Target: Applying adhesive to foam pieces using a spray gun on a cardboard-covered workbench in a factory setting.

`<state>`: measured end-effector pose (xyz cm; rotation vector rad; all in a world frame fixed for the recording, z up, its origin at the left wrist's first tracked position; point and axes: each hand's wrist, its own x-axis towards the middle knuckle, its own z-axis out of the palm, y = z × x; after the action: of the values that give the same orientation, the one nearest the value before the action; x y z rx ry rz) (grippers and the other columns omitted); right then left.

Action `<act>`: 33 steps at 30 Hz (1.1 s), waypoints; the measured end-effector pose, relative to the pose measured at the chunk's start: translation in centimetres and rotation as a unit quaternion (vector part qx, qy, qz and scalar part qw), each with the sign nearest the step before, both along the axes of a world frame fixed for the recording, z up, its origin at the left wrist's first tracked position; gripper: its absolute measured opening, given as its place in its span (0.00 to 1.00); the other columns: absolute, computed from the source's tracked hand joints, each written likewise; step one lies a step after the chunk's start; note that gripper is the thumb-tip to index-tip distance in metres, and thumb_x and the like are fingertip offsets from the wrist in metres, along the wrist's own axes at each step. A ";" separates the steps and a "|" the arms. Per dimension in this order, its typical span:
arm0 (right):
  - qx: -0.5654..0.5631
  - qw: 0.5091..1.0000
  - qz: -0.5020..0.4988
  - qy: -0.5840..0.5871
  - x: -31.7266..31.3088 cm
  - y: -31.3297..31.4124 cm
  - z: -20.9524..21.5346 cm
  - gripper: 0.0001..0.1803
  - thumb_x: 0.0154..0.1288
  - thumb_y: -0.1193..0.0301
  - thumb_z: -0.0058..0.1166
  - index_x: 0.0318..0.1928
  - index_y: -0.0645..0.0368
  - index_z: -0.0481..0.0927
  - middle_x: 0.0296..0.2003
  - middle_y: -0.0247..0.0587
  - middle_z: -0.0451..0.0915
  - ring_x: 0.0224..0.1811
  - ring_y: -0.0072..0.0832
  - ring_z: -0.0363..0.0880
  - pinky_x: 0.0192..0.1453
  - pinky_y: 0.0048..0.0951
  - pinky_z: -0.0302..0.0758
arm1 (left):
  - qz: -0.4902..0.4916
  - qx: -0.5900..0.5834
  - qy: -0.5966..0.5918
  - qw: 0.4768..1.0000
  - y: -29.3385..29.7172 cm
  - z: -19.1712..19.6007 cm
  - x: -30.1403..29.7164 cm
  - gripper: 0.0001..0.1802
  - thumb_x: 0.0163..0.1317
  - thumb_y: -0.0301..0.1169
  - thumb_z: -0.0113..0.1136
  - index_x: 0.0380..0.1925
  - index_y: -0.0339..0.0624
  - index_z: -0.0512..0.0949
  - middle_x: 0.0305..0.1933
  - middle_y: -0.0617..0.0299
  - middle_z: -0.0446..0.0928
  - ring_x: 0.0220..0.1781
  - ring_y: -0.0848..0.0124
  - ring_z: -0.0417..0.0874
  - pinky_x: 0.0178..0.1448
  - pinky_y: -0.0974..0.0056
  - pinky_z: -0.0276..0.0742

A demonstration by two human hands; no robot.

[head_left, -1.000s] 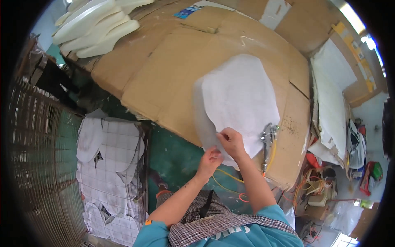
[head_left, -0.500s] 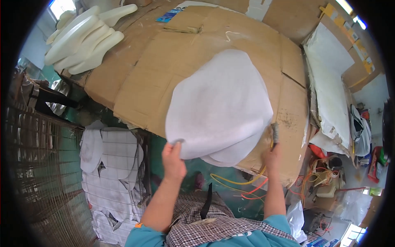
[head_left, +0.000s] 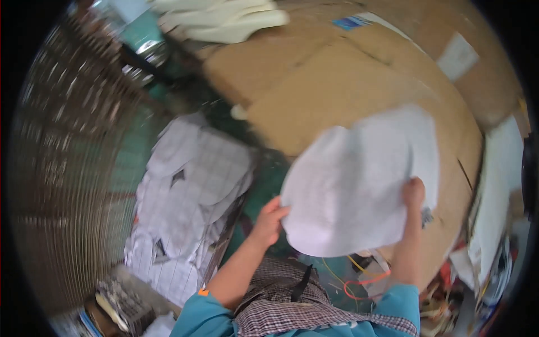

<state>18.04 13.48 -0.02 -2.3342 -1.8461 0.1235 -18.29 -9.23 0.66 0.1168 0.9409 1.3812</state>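
Note:
A large white rounded sheet (head_left: pixel 359 191), soft and slightly bowed, is held up between my two hands over the near edge of the cardboard-covered table (head_left: pixel 303 106). My left hand (head_left: pixel 268 222) pinches its left edge, thumb on top. On the other side my right hand (head_left: pixel 414 194) grips the sheet near its right part, where a fold runs up from the fingers. A small grey tool end (head_left: pixel 427 217) shows on the cardboard just beyond my right forearm; motion blur hides its detail.
Left of me, several similar white pieces (head_left: pixel 191 185) lie spread on a wire rack. Tall stacked wire racks (head_left: pixel 73 163) stand farther left. Cream moulded shapes (head_left: pixel 230 19) rest at the table's far left. Yellow and orange hoses (head_left: pixel 365 279) hang by my right arm.
My view has turned left. My right hand has let go of the grey hose-fed tool and taken hold of the sheet, which is now raised off the table.

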 end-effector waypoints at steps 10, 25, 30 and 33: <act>-0.259 0.751 0.209 0.570 -28.0 -7.9 2.8 0.04 0.54 0.77 0.49 0.33 0.59 0.75 0.21 0.27 0.71 0.20 0.14 0.67 0.21 0.17 0.64 | 0.151 -0.078 -0.052 0.984 -16.9 -1.4 -18.6 0.22 0.54 0.22 0.51 0.52 0.32 0.68 0.49 0.54 0.74 0.49 0.66 0.77 0.55 0.63 0.71; -0.329 0.713 0.253 0.565 -62.2 -0.6 -11.1 0.06 0.57 0.72 0.52 0.35 0.58 0.75 0.24 0.27 0.72 0.23 0.15 0.67 0.25 0.17 0.64 | 0.308 -0.110 -0.041 0.944 -19.0 -17.9 -35.2 0.21 0.57 0.23 0.50 0.53 0.36 0.65 0.49 0.55 0.73 0.49 0.63 0.75 0.52 0.58 0.73; -0.249 0.800 0.210 0.505 -59.1 -0.7 -16.7 0.12 0.58 0.71 0.51 0.44 0.59 0.73 0.29 0.29 0.74 0.27 0.17 0.71 0.29 0.17 0.68 | 0.206 -0.254 -0.044 0.944 -16.9 -25.1 -34.3 0.32 0.57 0.25 0.50 0.62 0.49 0.53 0.47 0.56 0.72 0.42 0.63 0.76 0.42 0.55 0.77; -0.258 0.779 0.267 0.505 -53.1 -3.7 -15.6 0.12 0.61 0.72 0.49 0.45 0.60 0.74 0.29 0.32 0.75 0.28 0.17 0.72 0.29 0.17 0.69 | 0.149 -0.407 0.036 0.900 -16.5 -26.4 -32.0 0.31 0.56 0.27 0.51 0.61 0.45 0.56 0.44 0.55 0.73 0.37 0.65 0.77 0.34 0.62 0.78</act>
<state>-35.01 9.80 -15.58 -1.2661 -1.8190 1.7334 -50.27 -25.70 -25.72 -0.6393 1.5769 1.1515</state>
